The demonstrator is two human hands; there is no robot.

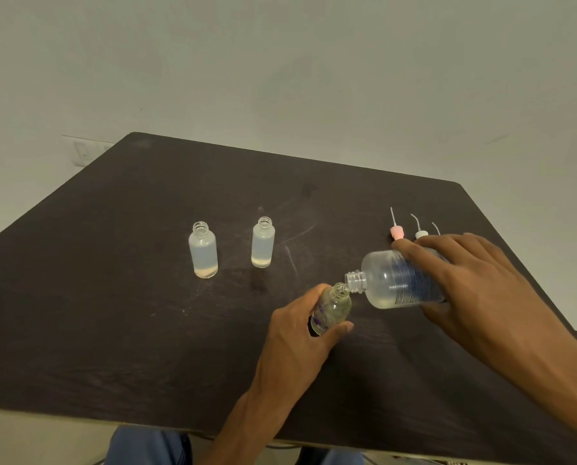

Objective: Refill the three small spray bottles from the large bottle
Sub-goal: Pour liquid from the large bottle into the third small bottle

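the dark surface [112, 313] fills the lower frame. at centre right the large bottle [404, 280] is grasped around its body by the right hand [475, 286] and tipped so its open neck meets the mouth of a small bottle [334, 307], which is clasped by the left hand [300, 333] and tilted, likely to catch the pour. two uncapped small bottles [203, 250] [263, 243] are stood apart at centre left, seemingly awaiting filling. spray caps [397, 231] are parked behind the right hand.

A dark bench [112, 330] carried two uncapped small bottles [203, 250] [263, 242] left of the hands [293, 337], and spray caps [397, 231] just beyond the right hand [475, 283].
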